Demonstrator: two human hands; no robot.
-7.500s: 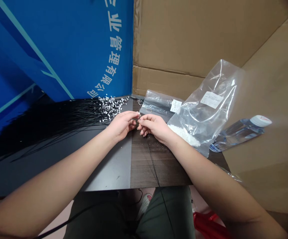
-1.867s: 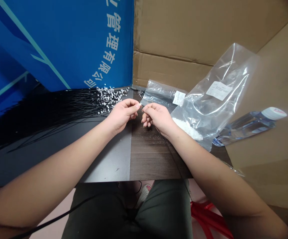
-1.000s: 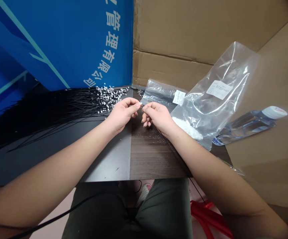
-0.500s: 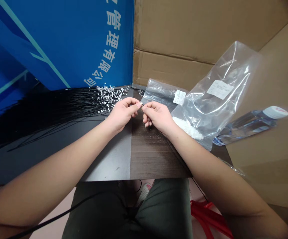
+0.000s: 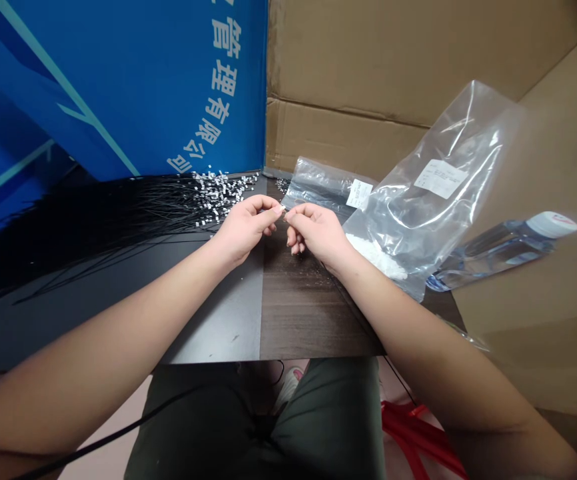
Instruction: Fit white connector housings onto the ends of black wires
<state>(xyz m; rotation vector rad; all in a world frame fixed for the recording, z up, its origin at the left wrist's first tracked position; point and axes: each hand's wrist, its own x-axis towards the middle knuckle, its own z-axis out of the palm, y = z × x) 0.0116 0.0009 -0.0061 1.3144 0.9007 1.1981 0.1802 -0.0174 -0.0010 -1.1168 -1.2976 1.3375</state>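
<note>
Over the table, both hands meet fingertip to fingertip. My left hand [image 5: 249, 227] is closed in a pinch on a tiny white connector [image 5: 282, 208], mostly covered by the thumb and finger. Close beside it, my right hand [image 5: 317, 232] is also pinched; a thin black wire [image 5: 361, 319] trails from below it along the forearm and past the table edge. The wire's end is hidden by the fingers. Left of my hands lies a large bundle of black wires [image 5: 93, 217], with many white connectors [image 5: 221, 193] on the ends toward me.
A clear plastic bag [image 5: 461, 167] holding small white pieces [image 5: 376, 257] lies right of my hands. Behind is a flatter labelled bag [image 5: 313, 183]. A water bottle [image 5: 498, 253] lies tilted by the cardboard wall [image 5: 348, 60]. A blue panel [image 5: 133, 80] stands behind the wires.
Almost nothing differs. Both hands keep the same pinch at the same place, with only a very slight shift of the whole view.
</note>
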